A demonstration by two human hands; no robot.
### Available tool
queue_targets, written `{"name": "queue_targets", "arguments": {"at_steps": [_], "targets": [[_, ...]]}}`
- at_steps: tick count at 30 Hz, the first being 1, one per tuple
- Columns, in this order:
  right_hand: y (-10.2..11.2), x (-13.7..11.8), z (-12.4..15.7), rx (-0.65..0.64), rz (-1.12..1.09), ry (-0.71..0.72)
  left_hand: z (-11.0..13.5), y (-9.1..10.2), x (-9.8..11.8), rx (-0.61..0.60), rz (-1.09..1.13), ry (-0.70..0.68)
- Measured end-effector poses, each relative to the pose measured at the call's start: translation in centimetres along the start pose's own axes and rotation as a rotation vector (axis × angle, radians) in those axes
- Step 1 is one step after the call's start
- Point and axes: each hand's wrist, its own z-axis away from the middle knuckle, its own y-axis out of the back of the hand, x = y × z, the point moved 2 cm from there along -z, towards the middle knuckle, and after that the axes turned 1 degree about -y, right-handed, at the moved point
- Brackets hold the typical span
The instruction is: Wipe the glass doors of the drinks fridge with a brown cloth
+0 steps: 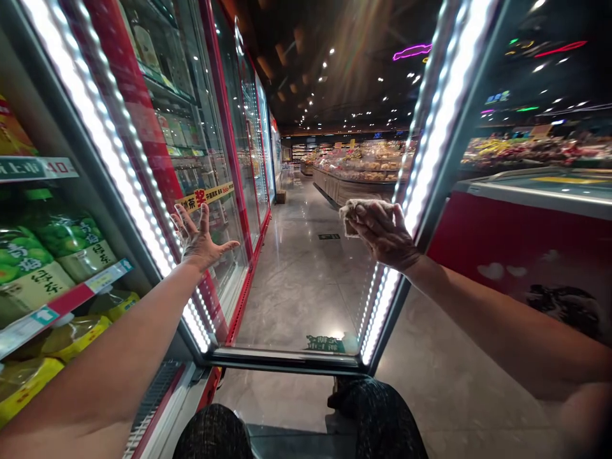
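A glass cooler door (296, 287) stands swung out in front of me, its dark frame lined with bright LED strips. My left hand (198, 239) has its fingers spread against the glass near the left LED strip. A beige cloth (356, 213) is under my right hand (385, 233), which presses it to the glass beside the right strip. The palm side of that hand and part of the cloth are hidden. A yellow sticker strip (208, 196) shows just above my left hand. Low on the pane is a green sticker (326, 343).
At left, cooler shelves (90, 290) hold green-labelled bottles (71, 229) and yellow-labelled ones (79, 335). A red chest freezer (507, 248) stands at right. Beyond the glass, more red-framed coolers (239, 115) line the aisle, with a produce display (358, 182) opposite. My knees (210, 433) are below the door.
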Motion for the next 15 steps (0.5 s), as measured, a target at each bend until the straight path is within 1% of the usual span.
{"name": "queue_targets", "arguments": {"at_steps": [1,3,4,6,7,8,9,10,13,15], "targets": [[0.3,-0.3,0.0,0.041,0.033,-0.047,0.0,0.0,0.0,-0.015,-0.003,0.018],[0.3,-1.9,1.4,0.114,0.106,-0.098,0.0,0.0,0.0,-0.055,-0.016,0.067],[0.1,-2.9,2.7,0.125,0.142,-0.116,-0.1,0.0,0.0,-0.075,-0.023,0.093],[-0.6,-4.8,5.2,0.112,0.2,-0.088,-0.1,0.0,0.2,-0.101,-0.033,0.123],[-0.9,-5.3,6.0,0.102,0.223,-0.07,-0.1,0.0,0.3,-0.104,-0.035,0.127],[-1.1,-5.4,6.2,0.099,0.244,-0.064,0.0,0.1,0.4,-0.104,-0.037,0.124],[-1.0,-5.0,5.7,0.1,0.259,-0.065,0.0,0.1,0.5,-0.102,-0.038,0.119],[-0.8,-4.2,4.5,0.109,0.269,-0.076,0.1,0.2,0.6,-0.097,-0.041,0.115],[0.4,-1.1,-1.1,0.185,0.271,-0.144,0.3,0.2,0.8,-0.091,-0.044,0.119],[0.8,0.3,-4.2,0.25,0.252,-0.223,0.4,0.1,0.7,-0.079,-0.036,0.124]]}}
